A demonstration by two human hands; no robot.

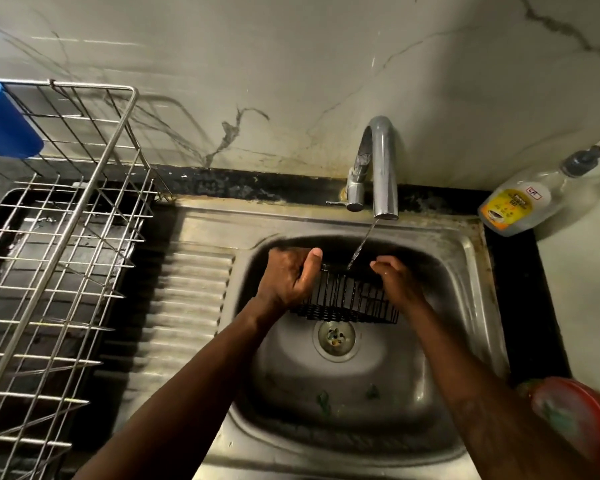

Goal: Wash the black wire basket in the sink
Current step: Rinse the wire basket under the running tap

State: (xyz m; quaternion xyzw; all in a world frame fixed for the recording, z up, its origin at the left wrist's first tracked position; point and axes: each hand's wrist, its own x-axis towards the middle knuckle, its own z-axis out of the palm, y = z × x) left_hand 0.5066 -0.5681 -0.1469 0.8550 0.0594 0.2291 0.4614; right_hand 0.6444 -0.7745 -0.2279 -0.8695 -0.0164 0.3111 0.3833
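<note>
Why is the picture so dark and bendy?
Head view: dim light, with deep shadow in the sink behind the basket; the wide lens curves the rack and wall; the red thing at the corner is blurred; the tap shines.

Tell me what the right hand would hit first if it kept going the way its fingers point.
The right hand points up-left over the black wire basket, so it would probably meet the water stream first, then the left hand. Depth is unclear from this single view.
</note>
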